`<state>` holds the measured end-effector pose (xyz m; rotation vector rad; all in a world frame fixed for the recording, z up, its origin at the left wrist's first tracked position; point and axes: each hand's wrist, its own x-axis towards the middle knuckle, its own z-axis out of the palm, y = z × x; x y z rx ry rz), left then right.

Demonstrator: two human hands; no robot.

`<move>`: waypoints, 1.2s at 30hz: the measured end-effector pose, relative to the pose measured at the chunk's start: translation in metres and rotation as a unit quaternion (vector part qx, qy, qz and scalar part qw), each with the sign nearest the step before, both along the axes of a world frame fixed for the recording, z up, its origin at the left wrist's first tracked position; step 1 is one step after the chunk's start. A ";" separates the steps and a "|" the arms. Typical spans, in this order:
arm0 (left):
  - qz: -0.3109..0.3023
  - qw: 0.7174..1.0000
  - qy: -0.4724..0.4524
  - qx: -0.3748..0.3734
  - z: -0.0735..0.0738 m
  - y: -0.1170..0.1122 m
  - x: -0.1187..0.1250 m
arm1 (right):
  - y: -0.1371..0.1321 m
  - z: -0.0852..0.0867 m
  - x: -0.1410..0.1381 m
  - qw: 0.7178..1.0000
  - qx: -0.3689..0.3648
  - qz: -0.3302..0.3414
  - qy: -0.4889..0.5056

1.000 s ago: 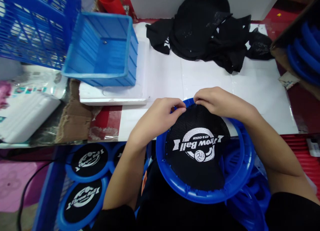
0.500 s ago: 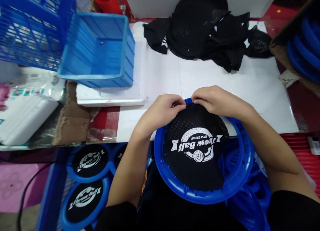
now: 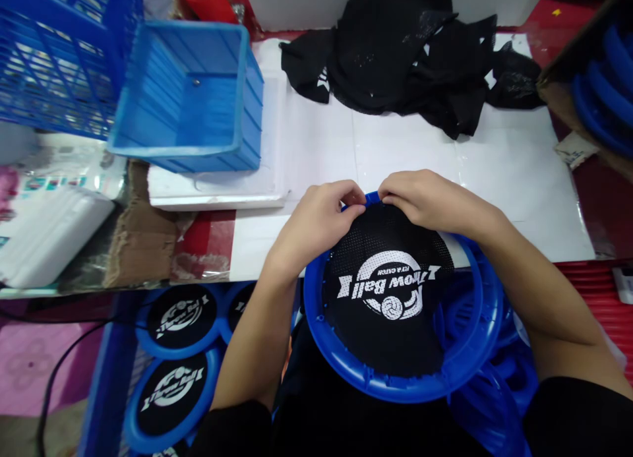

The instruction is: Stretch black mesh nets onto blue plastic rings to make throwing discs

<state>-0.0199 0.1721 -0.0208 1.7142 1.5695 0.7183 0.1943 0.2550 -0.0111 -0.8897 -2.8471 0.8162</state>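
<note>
A blue plastic ring (image 3: 341, 361) leans against the table edge in front of me. A black mesh net (image 3: 386, 325) with white lettering lies over the ring. My left hand (image 3: 316, 223) pinches the net's far edge at the top of the ring, fingers closed. Just to its right, my right hand (image 3: 430, 200) presses the same edge with curled fingers. The two hands almost touch.
A pile of black nets (image 3: 400, 55) lies at the back of the white table sheet (image 3: 494, 167). A blue tub (image 3: 188, 101) and a blue basket (image 3: 54, 55) stand at the left. Finished discs (image 3: 180, 318) lie in a crate lower left. Blue rings (image 3: 601, 94) fill a carton at the right.
Both hands stay on the net's far edge; the left hand's fingers have crept slightly left along the rim. The view has shifted a little.
</note>
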 end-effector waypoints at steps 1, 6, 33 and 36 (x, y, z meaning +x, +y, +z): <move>-0.002 1.000 -0.005 0.007 -0.001 0.000 0.000 | -0.001 0.000 0.000 1.000 0.000 -0.003 -0.001; 0.013 0.998 -0.028 0.045 -0.009 -0.005 0.002 | 0.000 0.001 0.000 1.000 -0.007 -0.004 0.001; -0.104 0.987 0.084 0.089 0.004 -0.002 0.009 | 0.000 0.001 -0.002 1.000 -0.015 -0.010 0.000; -0.093 0.984 0.117 0.096 0.001 0.000 0.017 | -0.003 0.004 -0.003 1.000 -0.009 -0.014 -0.022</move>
